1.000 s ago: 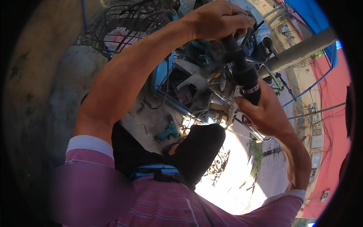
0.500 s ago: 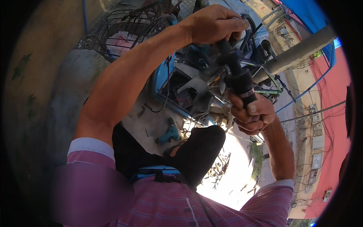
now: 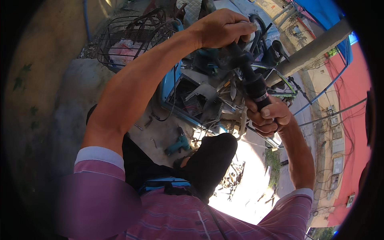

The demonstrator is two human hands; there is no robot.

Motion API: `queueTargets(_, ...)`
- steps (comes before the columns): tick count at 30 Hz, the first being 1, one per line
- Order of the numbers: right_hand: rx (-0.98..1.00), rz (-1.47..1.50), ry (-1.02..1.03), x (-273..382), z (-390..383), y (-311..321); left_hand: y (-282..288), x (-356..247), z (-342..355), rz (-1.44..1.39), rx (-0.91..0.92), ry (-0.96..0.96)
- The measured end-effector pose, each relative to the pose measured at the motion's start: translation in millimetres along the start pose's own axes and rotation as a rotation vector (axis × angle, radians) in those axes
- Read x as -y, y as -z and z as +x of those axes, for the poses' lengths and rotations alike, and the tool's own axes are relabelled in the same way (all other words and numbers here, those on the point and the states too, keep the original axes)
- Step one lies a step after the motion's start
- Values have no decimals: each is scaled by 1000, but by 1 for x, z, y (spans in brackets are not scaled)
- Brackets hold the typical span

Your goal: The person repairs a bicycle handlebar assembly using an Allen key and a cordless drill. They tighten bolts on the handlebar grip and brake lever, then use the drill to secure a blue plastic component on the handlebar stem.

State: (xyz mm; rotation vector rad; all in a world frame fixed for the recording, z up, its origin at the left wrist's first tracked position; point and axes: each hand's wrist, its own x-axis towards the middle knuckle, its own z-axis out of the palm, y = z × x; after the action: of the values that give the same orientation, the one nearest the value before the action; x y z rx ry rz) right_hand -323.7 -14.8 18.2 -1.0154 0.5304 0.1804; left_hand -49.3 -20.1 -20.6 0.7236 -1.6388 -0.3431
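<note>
My left hand [image 3: 222, 28] is closed over the upper end of a black jointed bar [image 3: 252, 80], which looks like part of a handlebar or stem, with collars along it and a silver band low down. Fingers of my right hand [image 3: 268, 118] wrap round the bar's lower end, just below that band. Behind the bar are bicycle frame tubes [image 3: 290, 82] and a blue machine body [image 3: 170, 80] with an opened black compartment and cables. What exactly my left fingertips press on at the top is partly hidden.
A wire basket [image 3: 106, 48] holding pink plastic is at upper left, beside a wall [image 3: 36, 92]. A teal power drill [image 3: 178, 146] and small tools lie on the ground by my bent knee [image 3: 220, 148]. A concrete pole [image 3: 316, 44] and blue tarp [image 3: 320, 10] are at upper right.
My right hand has shifted its hold, with fingers now curled round the bar's lower end. The bar and my left hand have moved slightly leftward, the left hand also a little down.
</note>
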Motion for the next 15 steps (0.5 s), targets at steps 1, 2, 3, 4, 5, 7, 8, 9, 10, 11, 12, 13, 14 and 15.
queueTargets(1, 89, 127, 14, -10, 3, 5, 2, 3, 0, -9, -11, -24)
queueTargets(2, 75, 124, 24, -9, 2, 4, 0, 5, 3, -24, -22, -50)
queueTargets(3, 75, 134, 35, -10, 4, 1, 1, 6, 1, -31, -22, -63)
queueTargets(4, -21, 7, 13, -8, 5, -4, 3, 7, 1, -3, -33, -54)
queueTargets(5, -123, -120, -7, -3, 5, -10, 5, 9, -3, 2, -20, -30)
queueTargets(7, -424, -644, 84, -1, 6, -24, 14, 10, -6, 19, 7, 7)
queueTargets(8, -617, -1035, 197, -7, 13, -35, 17, 14, -5, 31, 26, -5)
queueTargets(9, -833, -1426, 301, -11, 13, -47, 14, 15, -2, 49, 9, -16)
queueTargets(10, -961, -1455, 163, -6, 13, -57, 11, 16, 1, 70, -8, -25)
queueTargets(11, -969, -1469, 203, -10, 10, -57, 10, 16, 1, 95, -26, -33)
queueTargets(12, -979, -1490, 243, -14, 7, -56, 8, 16, 0, 53, 28, 15)
queueTargets(13, -984, -1511, 286, -17, 7, -52, 6, 15, 3, 59, 29, -14)
queueTargets(14, -908, -1631, 421, -18, 3, -40, 5, 14, 6, 68, 28, -40)
queueTargets(15, -773, -1366, 295, -14, 1, -36, 5, 13, 3, 81, 36, -52)
